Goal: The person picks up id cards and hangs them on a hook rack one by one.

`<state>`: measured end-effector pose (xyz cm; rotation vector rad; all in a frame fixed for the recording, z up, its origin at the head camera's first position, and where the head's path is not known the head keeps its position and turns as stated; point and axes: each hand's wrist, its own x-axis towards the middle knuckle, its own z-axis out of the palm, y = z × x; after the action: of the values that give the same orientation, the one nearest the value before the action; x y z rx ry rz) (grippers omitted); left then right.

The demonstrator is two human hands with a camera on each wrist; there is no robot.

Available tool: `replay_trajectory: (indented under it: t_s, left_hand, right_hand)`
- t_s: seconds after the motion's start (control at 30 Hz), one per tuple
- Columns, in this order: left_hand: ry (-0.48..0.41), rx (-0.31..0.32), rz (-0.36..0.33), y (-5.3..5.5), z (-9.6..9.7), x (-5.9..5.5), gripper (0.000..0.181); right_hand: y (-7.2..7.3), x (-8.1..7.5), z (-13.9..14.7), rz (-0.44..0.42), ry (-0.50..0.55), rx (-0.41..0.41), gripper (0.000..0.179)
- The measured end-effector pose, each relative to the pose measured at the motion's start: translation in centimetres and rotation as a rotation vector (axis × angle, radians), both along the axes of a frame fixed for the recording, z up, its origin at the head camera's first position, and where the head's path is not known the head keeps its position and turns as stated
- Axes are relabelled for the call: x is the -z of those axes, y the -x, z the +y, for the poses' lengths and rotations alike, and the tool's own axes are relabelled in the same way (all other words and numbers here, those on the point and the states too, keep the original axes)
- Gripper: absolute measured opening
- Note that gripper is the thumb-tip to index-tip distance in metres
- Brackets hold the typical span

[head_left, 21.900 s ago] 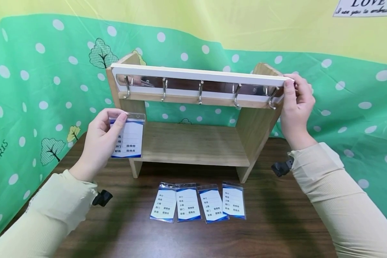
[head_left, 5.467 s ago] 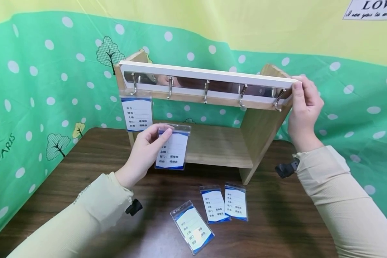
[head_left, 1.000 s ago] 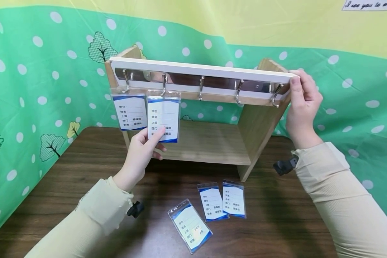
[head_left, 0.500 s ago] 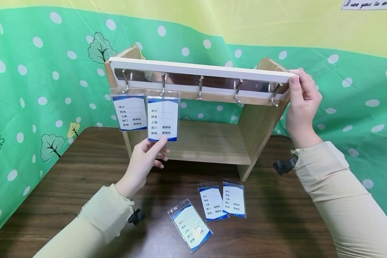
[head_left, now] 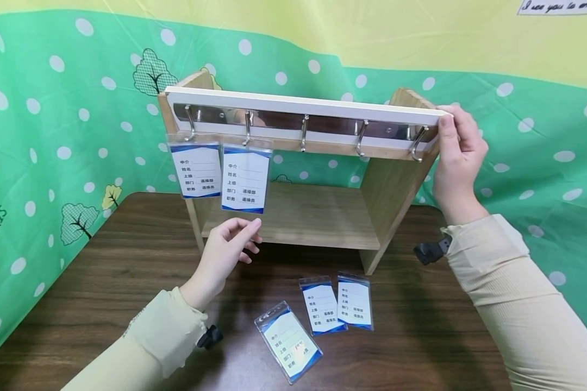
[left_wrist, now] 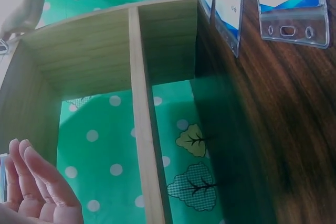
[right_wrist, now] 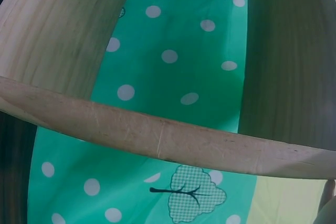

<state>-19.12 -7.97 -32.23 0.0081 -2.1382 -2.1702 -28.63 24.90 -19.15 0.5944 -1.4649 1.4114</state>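
Two ID badge holders hang at the left of the white hook rail (head_left: 293, 104), a left one (head_left: 197, 170) on the first hook and a second one (head_left: 245, 179) on the second hook. Just under the second badge holder is my left hand (head_left: 220, 258), apart from it, with loosely bent fingers and nothing in them. The left wrist view shows the same hand (left_wrist: 44, 187) at its lower left corner. My right hand (head_left: 459, 160) grips the right end of the rail, thumb in front. Three metal hooks, including the middle hook (head_left: 304, 133), carry nothing.
A wooden shelf unit (head_left: 318, 214) stands on the dark table (head_left: 102, 304) with the rail across its top front. On the table lie a slanted badge holder (head_left: 287, 342) and two overlapping ones, a left (head_left: 323, 306) and a right (head_left: 355, 301). A dotted cloth (head_left: 83, 136) hangs behind.
My left hand has let go of the second badge holder's lower edge and moved down from it. That holder now hangs by itself, slightly tilted. The right hand stays on the rail.
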Motion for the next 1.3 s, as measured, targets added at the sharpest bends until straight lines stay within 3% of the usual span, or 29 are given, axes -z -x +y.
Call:
replay_trajectory:
  t_s: [0.3,0.6,0.83,1.1,1.3]
  left_hand:
    - [-0.013,0.002,-0.02,-0.3,0.3,0.6,0.031]
    - [-0.031,0.021,-0.045,-0.7,0.9,1.2,0.021]
    - [-0.036,0.036,-0.044,-0.9,1.5,1.9,0.022]
    - [-0.049,0.047,-0.045,-1.2,2.1,2.5,0.022]
    - [-0.045,0.057,-0.055,-1.4,2.4,2.8,0.023]
  right_hand:
    - [-1.3,-0.5,-1.0,-0.002,0.024,-0.026,0.02]
    - [-1.0,-0.3,-0.7,-0.006,0.026,-0.024,0.02]
    - [-1.0,-0.3,-0.7,-0.009,-0.007,0.008,0.022]
    - [-0.9,-0.2,-0.7,-0.007,0.037,-0.043,0.02]
    - [-0.9,-0.2,-0.7,-0.006,0.018,-0.033,0.021]
